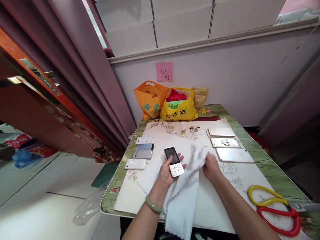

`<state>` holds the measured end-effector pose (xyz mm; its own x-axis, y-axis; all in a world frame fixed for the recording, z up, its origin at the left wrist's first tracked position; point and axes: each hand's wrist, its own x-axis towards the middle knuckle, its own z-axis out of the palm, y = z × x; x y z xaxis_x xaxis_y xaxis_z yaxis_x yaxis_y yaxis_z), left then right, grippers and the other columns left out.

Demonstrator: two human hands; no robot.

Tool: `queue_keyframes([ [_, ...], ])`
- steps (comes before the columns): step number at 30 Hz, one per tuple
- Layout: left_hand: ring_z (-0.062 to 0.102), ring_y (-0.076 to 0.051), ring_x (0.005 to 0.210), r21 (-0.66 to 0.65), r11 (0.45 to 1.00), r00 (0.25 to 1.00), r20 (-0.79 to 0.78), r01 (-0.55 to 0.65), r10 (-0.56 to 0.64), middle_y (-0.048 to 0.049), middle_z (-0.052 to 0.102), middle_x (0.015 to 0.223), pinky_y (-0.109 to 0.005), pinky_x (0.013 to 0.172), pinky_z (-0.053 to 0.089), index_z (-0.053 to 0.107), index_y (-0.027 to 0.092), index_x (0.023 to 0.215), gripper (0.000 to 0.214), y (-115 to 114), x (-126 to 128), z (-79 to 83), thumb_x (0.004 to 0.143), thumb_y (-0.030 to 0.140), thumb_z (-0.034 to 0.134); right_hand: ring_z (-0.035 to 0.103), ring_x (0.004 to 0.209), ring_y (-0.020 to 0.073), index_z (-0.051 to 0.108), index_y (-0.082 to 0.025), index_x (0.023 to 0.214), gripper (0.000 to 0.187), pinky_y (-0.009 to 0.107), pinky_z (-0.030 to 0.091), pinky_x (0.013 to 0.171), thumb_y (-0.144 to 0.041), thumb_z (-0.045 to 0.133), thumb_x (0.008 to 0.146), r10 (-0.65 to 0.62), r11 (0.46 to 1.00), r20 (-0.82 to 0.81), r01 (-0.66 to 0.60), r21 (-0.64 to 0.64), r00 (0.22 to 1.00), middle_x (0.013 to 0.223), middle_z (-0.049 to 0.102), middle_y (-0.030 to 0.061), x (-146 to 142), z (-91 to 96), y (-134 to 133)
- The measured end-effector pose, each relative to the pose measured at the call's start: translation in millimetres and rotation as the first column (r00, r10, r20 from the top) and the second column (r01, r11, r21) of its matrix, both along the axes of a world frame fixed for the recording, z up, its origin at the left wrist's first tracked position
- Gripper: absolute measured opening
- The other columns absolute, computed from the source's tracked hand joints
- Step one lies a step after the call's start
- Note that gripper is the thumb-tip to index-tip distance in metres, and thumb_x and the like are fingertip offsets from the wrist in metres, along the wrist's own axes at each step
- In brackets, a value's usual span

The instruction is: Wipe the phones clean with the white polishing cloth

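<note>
A keypad phone (174,162) with a dark screen and white keys lies face up in my left hand (166,171), the thumb over its side and the fingers curled behind it. To the right, my right hand (211,166) pinches the upper corner of a white cloth (185,193). The cloth hangs from there down past the table's front edge, close beside the phone. Three phones lie in a column near my right hand: a gold-white one (221,132), one with a ring holder (225,143) and a silver-white one (235,155).
Several phones, including a white one (135,164), line the left side of the table. A small bottle (183,128) and glasses (194,128) lie further back. An orange bag (151,100) and a yellow bag (178,108) stand against the wall. Large scissors (277,208) rest at the right front.
</note>
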<state>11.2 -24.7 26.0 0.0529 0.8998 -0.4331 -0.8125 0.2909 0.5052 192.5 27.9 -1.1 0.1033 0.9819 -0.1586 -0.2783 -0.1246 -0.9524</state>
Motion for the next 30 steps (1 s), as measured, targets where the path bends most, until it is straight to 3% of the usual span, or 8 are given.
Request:
queue_keyframes([
  [3, 0.058, -0.032, 0.119, 0.001, 1.000, 1.000, -0.020, -0.006, 0.006, -0.0155, 0.062, 0.126, -0.056, 0.096, 0.049, 0.057, 0.016, 0.117, 0.039, 0.7, -3.0, -3.9, 0.082, 0.029, 0.066, 0.061, 0.066, 0.0179, 0.060, -0.020, 0.086, 0.039, 0.027, 0.051, 0.056, -0.055, 0.068, 0.070, -0.081, 0.992, -0.022, 0.079, -0.094, 0.996, 0.075, 0.067, 0.0014, 32.3, 6.6, 7.8],
  [5, 0.058, -0.033, 0.118, 0.022, 1.000, 0.999, -0.051, -0.014, 0.015, -0.0165, 0.062, 0.126, -0.055, 0.095, 0.050, 0.058, 0.014, 0.117, 0.039, -0.1, -1.2, -5.1, 0.082, 0.030, 0.066, 0.057, 0.057, 0.0144, 0.062, -0.019, 0.093, 0.046, 0.025, 0.047, 0.050, -0.054, 0.074, 0.065, -0.160, 0.975, 0.076, 0.169, -0.145, 0.984, 0.069, 0.062, -0.0015, 49.7, 11.1, 4.5],
  [8, 0.059, -0.033, 0.118, 0.006, 1.000, 0.997, -0.076, -0.006, 0.006, -0.0160, 0.062, 0.128, -0.053, 0.094, 0.051, 0.059, 0.015, 0.117, 0.041, 0.4, 1.0, -4.5, 0.081, 0.033, 0.068, 0.057, 0.060, 0.0132, 0.060, -0.020, 0.107, 0.057, 0.023, 0.046, 0.052, -0.056, 0.073, 0.066, -0.231, 0.963, 0.213, 0.254, -0.085, 0.949, 0.073, 0.062, -0.0018, 58.3, 16.9, -9.4],
  [12, 0.059, -0.032, 0.118, -0.040, 0.999, 0.999, -0.042, 0.026, -0.028, -0.0156, 0.063, 0.126, -0.051, 0.096, 0.051, 0.061, 0.015, 0.115, 0.048, 4.9, -1.1, -4.1, 0.082, 0.048, 0.065, 0.064, 0.084, 0.0210, 0.059, -0.020, 0.115, 0.060, 0.032, 0.050, 0.072, -0.056, 0.073, 0.069, -0.046, 0.999, 0.417, 0.053, -0.007, 0.908, 0.100, 0.068, 0.0077, 43.2, 23.8, -29.7],
  [18, 0.058, -0.033, 0.118, 0.037, 0.998, 0.999, 0.017, 0.045, -0.046, -0.0164, 0.064, 0.124, -0.054, 0.098, 0.047, 0.060, 0.016, 0.121, 0.060, 5.6, -8.4, -9.4, 0.084, 0.062, 0.051, 0.052, 0.120, 0.0320, 0.051, -0.026, 0.130, 0.077, 0.045, 0.046, 0.094, -0.050, 0.078, 0.063, -0.026, 0.948, 0.876, -0.267, 0.175, 0.481, 0.139, 0.050, 0.0107, 32.7, 24.1, -53.1],
  [22, 0.057, -0.031, 0.119, 0.028, 0.994, 0.993, 0.053, 0.105, -0.106, -0.0161, 0.065, 0.124, -0.053, 0.101, 0.044, 0.060, 0.015, 0.121, 0.053, 8.5, -12.6, -10.8, 0.087, 0.055, 0.052, 0.058, 0.114, 0.0262, 0.063, -0.027, 0.107, 0.026, 0.041, 0.051, 0.087, -0.039, 0.059, 0.084, -0.033, 0.922, 0.959, -0.363, 0.138, 0.280, 0.139, 0.050, 0.0071, 41.1, 18.0, -54.2],
  [27, 0.059, -0.032, 0.118, 0.021, 0.994, 0.988, 0.109, 0.108, -0.109, -0.0167, 0.064, 0.124, -0.053, 0.103, 0.043, 0.060, 0.012, 0.122, 0.049, 22.6, -10.0, -6.4, 0.091, 0.049, 0.050, 0.064, 0.097, 0.0216, 0.067, -0.024, 0.090, 0.024, 0.034, 0.052, 0.077, -0.038, 0.048, 0.093, -0.151, 0.921, 0.960, -0.319, 0.224, 0.236, 0.118, 0.062, 0.0078, 44.7, 30.9, -45.7],
  [30, 0.058, -0.033, 0.118, 0.074, 0.992, 0.983, 0.142, 0.104, -0.114, -0.0181, 0.062, 0.128, -0.053, 0.102, 0.043, 0.059, 0.012, 0.124, 0.049, 31.4, -3.7, -4.9, 0.092, 0.047, 0.048, 0.065, 0.077, 0.0170, 0.066, -0.026, 0.094, 0.024, 0.029, 0.050, 0.068, -0.046, 0.054, 0.090, -0.036, 0.873, 0.971, -0.466, 0.147, 0.237, 0.098, 0.066, 0.0038, 40.4, 38.4, -51.8],
])
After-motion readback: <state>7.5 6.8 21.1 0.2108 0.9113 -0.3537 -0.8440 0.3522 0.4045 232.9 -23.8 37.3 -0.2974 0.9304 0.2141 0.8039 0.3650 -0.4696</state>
